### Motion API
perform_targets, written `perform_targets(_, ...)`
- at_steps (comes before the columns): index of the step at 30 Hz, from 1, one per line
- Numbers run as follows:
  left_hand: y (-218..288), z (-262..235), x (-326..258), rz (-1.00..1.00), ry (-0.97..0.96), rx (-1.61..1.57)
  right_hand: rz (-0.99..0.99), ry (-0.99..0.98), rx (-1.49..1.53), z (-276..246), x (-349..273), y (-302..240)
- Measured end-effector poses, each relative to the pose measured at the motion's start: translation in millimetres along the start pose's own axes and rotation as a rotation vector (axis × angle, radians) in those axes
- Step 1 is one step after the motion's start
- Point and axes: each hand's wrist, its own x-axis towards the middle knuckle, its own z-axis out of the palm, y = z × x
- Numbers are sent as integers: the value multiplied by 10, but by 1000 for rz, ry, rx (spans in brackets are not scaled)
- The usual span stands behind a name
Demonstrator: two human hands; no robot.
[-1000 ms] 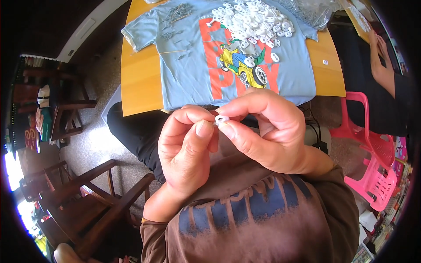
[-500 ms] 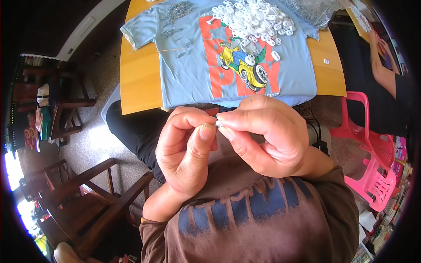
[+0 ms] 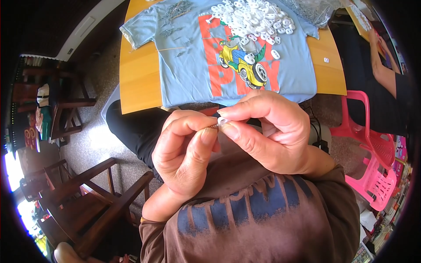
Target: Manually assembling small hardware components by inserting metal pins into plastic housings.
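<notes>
Pinching a small white ring (image 3: 222, 120) in your right hand (image 3: 267, 131), close before your chest.
Your left hand (image 3: 186, 153) clamps a thin metal pin (image 3: 212, 127) lying level, tip pointing right, touching the ring.

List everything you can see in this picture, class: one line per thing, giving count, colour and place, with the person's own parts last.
Table: one, orange-yellow wood, top centre.
T-shirt: one, light blue with a red and yellow print, spread on the table.
White rings: a heap, too many to count, on the T-shirt's upper part.
Small metal pieces: a scatter, grey, near the T-shirt's left shoulder.
Plastic chair: one, pink, right.
Wooden chairs: dark brown, lower left.
Another person's arm: one, top right.
Small white piece: one, pinched between both hands.
Left hand: centre.
Right hand: centre.
</notes>
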Motion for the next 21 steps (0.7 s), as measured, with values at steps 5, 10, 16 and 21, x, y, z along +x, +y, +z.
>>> perform_targets(5,18,14,0,-30,30,-26,-89,-20,-102,-12,15,-2)
perform_targets(10,6,-5,8,-12,3,57,-221,1,-253,4,26,13)
perform_targets(16,-17,0,0,84,20,213,-262,5,-313,8,39,-1)
perform_targets(21,8,4,12,6,-2,164,-195,-58,-324,-35,8,22)
